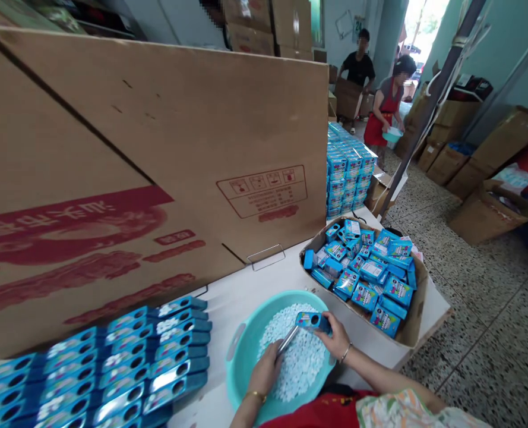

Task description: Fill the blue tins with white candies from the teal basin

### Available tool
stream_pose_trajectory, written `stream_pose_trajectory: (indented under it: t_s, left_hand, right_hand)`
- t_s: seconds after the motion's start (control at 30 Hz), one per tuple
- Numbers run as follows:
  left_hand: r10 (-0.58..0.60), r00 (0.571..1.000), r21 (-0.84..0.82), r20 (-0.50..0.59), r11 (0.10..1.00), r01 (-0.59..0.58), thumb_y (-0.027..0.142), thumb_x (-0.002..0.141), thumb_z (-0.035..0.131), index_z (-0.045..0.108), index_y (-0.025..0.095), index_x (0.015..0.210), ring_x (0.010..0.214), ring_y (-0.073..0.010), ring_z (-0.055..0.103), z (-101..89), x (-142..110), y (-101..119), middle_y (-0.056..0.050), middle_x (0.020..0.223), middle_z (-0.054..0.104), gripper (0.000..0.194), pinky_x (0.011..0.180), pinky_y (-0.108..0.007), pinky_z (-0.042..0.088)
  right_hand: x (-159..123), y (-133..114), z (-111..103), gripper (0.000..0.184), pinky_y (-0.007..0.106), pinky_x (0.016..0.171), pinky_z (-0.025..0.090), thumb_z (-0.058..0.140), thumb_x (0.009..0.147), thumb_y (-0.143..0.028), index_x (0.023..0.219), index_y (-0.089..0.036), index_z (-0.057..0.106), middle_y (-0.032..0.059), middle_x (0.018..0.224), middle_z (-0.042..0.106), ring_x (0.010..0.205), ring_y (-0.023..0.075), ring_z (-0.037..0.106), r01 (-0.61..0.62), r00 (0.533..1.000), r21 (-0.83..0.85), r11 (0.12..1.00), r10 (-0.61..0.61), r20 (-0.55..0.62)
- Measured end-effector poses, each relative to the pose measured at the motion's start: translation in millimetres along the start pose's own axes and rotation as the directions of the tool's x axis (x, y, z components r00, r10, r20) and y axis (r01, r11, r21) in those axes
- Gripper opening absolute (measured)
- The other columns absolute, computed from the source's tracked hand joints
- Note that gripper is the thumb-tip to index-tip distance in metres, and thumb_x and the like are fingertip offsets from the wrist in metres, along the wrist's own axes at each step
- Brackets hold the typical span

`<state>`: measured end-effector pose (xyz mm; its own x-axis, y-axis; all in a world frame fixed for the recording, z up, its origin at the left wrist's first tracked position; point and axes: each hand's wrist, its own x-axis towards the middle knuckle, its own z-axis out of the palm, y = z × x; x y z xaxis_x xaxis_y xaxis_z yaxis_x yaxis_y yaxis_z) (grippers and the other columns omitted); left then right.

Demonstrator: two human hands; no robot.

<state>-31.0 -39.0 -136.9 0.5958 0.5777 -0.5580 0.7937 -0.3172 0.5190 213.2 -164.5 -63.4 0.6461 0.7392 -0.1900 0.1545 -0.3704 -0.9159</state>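
My left hand [265, 370] is closed around a narrow, shiny metal scoop [289, 339], whose tip points at a small blue box. That blue candy box [307, 321] has a dark round hole in its face and is gripped by my right hand [335, 337]. Both hands are over a turquoise plastic basin [241, 374]. Small white candies [302, 362] cover much of the basin's bottom. From this angle I cannot tell whether the scoop touches the box.
Rows of blue boxes with round holes [125, 362] stand at left. A cut-down carton [419, 315] holds jumbled blue boxes at right. A large cardboard carton [192, 154] walls the table's back. Behind are stacked wrapped boxes [348, 172], a pole [428, 119] and two people.
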Motion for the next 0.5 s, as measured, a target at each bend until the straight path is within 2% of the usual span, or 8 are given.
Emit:
stream_pose_trajectory:
  t_s: [0.13, 0.23, 0.4, 0.5]
  left_hand:
    - [-0.012, 0.999, -0.038, 0.035, 0.999, 0.013, 0.025, 0.098, 0.046, 0.065, 0.021, 0.148, 0.147, -0.025, 0.067, 4.2, 0.4, 0.5, -0.011, 0.157, 0.069, 0.053, 0.128, -0.037, 0.05]
    - [0.017, 0.998, -0.016, 0.067, 1.0, -0.016, 0.022, 0.101, 0.044, 0.063, 0.018, 0.149, 0.149, -0.0257, 0.066, -2.9, 3.4, 2.8, -0.014, 0.157, 0.068, 0.052, 0.13, -0.038, 0.047]
    - [0.015, 0.995, 0.135, 0.094, 0.99, -0.028, 0.013, 0.104, 0.034, 0.059, 0.021, 0.153, 0.144, -0.0244, 0.065, -18.4, 18.2, 12.3, -0.012, 0.152, 0.068, 0.055, 0.127, -0.039, 0.047]
    - [-0.013, 0.995, 0.224, 0.101, 0.975, -0.01, 0.003, 0.1, 0.03, 0.054, 0.021, 0.158, 0.142, -0.0231, 0.064, -18.5, 24.8, 30.2, -0.013, 0.155, 0.064, 0.065, 0.123, -0.037, 0.047]
  right_hand:
    - [0.5, -0.3, 0.1, 0.047, 0.069, 0.087, 0.071, 0.078, 0.058, -0.052, 0.104, -0.057, 0.07, -0.0084, 0.098, 0.085, 0.096, 0.0472, 0.086, 0.001, 1.0, 0.009, 1.0, -0.001, 0.0]
    - [0.2, -1.9, -2.3, 0.047, 0.07, 0.088, 0.07, 0.079, 0.06, -0.053, 0.106, -0.054, 0.069, -0.0097, 0.098, 0.085, 0.098, 0.046, 0.087, -0.01, 1.0, 0.006, 1.0, 0.01, 0.016]
    - [1.0, -6.5, -6.7, 0.047, 0.067, 0.083, 0.071, 0.079, 0.059, -0.062, 0.104, -0.055, 0.067, -0.0112, 0.095, 0.084, 0.093, 0.045, 0.087, -0.005, 1.0, -0.002, 1.0, 0.005, 0.026]
    - [3.3, -6.5, -6.7, 0.046, 0.066, 0.081, 0.071, 0.078, 0.061, -0.064, 0.104, -0.053, 0.068, -0.0101, 0.096, 0.084, 0.091, 0.0439, 0.086, 0.016, 1.0, -0.016, 1.0, -0.016, 0.008]
